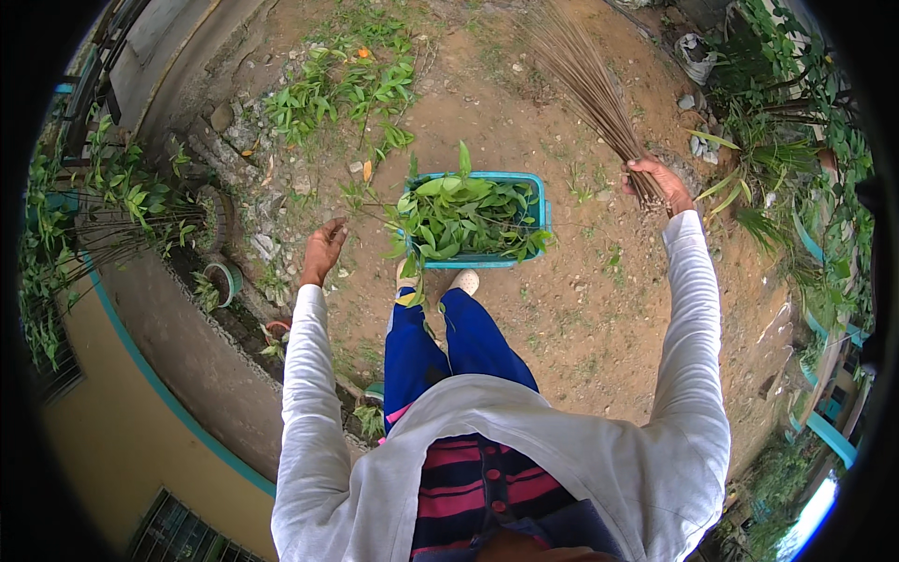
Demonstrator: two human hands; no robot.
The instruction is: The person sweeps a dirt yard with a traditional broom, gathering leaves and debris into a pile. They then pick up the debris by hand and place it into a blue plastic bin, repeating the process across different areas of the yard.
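Note:
My right hand (pixel 660 183) is wrapped round the bound end of a stick broom (pixel 590 89), whose long thin brown bristles fan out toward the far side. My left hand (pixel 323 251) hangs over the ground with its fingers loosely bent and slightly apart; nothing shows in it. Between my hands, just ahead of my shoes, stands a teal plastic basin (pixel 546 214) heaped with cut leafy green branches (pixel 459 215). Some sprigs stick out over its left rim, toward my left hand.
More leafy cuttings (pixel 351 89) lie on the dirt ahead to the left, with a few orange leaves. Stones and a potted plant (pixel 223 284) line the left edge beside a concrete path (pixel 201 347). Bushes (pixel 768 159) and a pale sack (pixel 695 58) stand at the right.

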